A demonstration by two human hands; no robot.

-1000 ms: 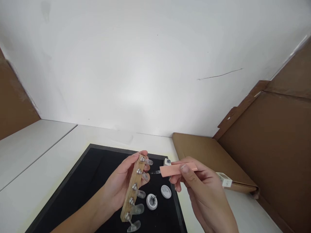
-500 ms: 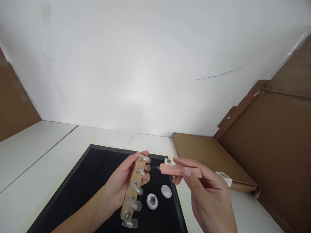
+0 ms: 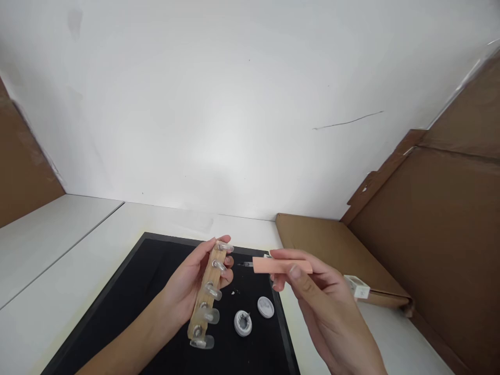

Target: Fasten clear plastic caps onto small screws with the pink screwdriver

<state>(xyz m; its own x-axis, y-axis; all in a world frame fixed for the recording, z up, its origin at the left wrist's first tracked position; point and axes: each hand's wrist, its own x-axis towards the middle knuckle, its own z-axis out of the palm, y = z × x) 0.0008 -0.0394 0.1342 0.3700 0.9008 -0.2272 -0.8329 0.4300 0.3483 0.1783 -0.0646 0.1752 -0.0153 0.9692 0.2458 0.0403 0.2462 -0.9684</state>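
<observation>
My left hand (image 3: 187, 291) is closed round a wooden nail tip stand (image 3: 203, 296), a narrow strip held at a slant. Several clear false nails (image 3: 213, 291) stick out to the right from small round mounts along it. Between the fingers and thumb of my right hand (image 3: 324, 302) is a nail brush with a thick pink handle (image 3: 279, 265). Its thin, partly clear tip (image 3: 246, 264) points left at the upper nails, with a gap between. Below the brush, a small round open jar (image 3: 242, 323) shows greyish contents.
A black mat (image 3: 148, 281) covers the white table (image 3: 94, 239). A round white lid (image 3: 265, 307) lies beside the jar, and a small white speck (image 3: 233, 292) is above it. On the right are a flat cardboard box (image 3: 312, 234) and a small white box (image 3: 357, 286).
The nail tip stand has moved left and slightly up in my left hand. My right hand has shifted a little left and up with the brush, its tip still apart from the nails.
</observation>
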